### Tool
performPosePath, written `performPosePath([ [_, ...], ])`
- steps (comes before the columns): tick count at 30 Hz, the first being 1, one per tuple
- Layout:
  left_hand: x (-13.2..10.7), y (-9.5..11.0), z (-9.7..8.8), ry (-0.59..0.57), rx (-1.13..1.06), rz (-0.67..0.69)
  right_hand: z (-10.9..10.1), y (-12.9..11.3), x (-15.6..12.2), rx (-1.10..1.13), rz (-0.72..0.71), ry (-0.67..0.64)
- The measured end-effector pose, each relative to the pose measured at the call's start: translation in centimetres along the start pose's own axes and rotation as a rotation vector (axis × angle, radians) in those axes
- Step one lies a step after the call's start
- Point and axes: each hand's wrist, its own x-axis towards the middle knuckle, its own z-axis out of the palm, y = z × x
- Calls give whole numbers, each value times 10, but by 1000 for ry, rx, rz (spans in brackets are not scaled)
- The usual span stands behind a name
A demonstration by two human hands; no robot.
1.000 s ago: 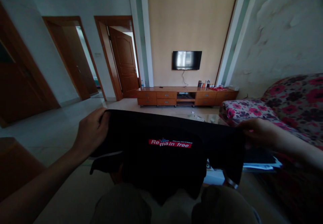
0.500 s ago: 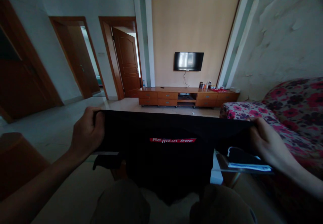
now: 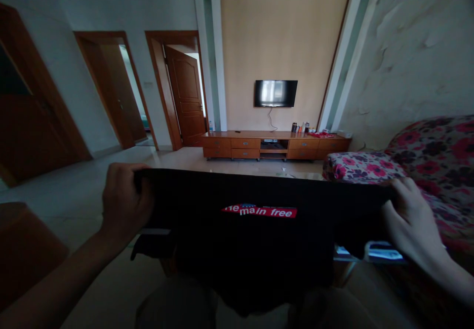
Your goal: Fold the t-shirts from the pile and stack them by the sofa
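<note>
A black T-shirt [image 3: 255, 250] hangs stretched between my two hands, its upper edge nearly level. On its front is a red strip with white letters, "Remain free", partly creased. My left hand [image 3: 126, 200] is closed on the shirt's left upper corner, thumb on the near side. At the opposite corner my right hand [image 3: 411, 215] pinches the cloth, slightly blurred. The shirt's lower part falls in front of my knees and hides most of the glass table [image 3: 344, 257] behind it.
A wooden TV cabinet [image 3: 246, 141] with bottles and cans stands along the far wall under a television [image 3: 276, 93]. The flowered sofa [image 3: 433, 156] is on the right. At left are a brown box-like piece [image 3: 29, 245] and an open wooden door [image 3: 185, 94].
My right hand has moved outward to the right, pulling the shirt wider. The red strip shows larger and more tilted. Both hands sit slightly lower in view.
</note>
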Motion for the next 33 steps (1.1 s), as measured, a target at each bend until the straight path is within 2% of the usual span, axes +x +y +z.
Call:
performPosePath([
  [2, 5, 2, 18, -16, -1, -20, 19, 6, 9, -3, 32, -4],
  [5, 10, 3, 56, -51, -15, -46, 55, 19, 22, -24, 87, -22],
  [10, 4, -2, 140, -101, -35, -149, 129, 51, 40, -34, 171, -53],
  [13, -9, -11, 203, -143, -44, -207, 183, 77, 47, -32, 239, -68],
  [16, -27, -24, 276, -196, -21, -244, 244, 109, 51, -40, 307, -83],
  [21, -66, -47, 395, -347, 7, -241, 343, 158, 52, -128, 435, -128],
  [25, -103, -64, 471, -459, 18, -266, 409, 185, 44, -259, 529, -248],
  [29, -146, -76, 523, -529, -3, -310, 464, 199, 22, -355, 580, -344],
  [31, -169, -78, 539, -566, -4, -324, 485, 201, 8, -384, 610, -378],
  [33, -188, -78, 547, -623, -16, -317, 497, 199, -6, -420, 603, -398],
])
